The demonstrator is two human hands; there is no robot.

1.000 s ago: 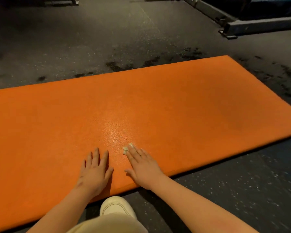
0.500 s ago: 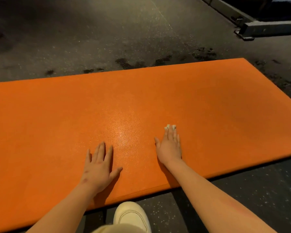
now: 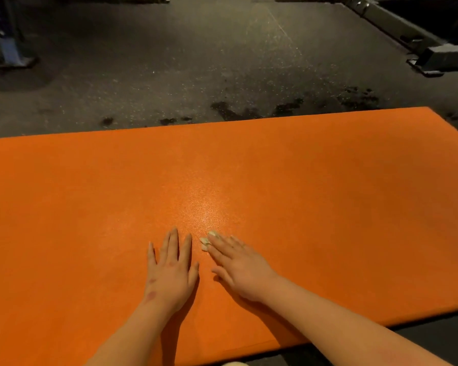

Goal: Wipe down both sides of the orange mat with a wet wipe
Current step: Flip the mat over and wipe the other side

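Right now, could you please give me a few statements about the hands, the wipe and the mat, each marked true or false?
The left hand lies flat on the orange mat. True.
The wet wipe sits under the left hand. False: it peeks out beneath the fingertips of the right hand.
The mat is rolled up. False: it lies spread flat on the dark floor.
A grey metal frame stands on the floor past the mat's far right corner. True.
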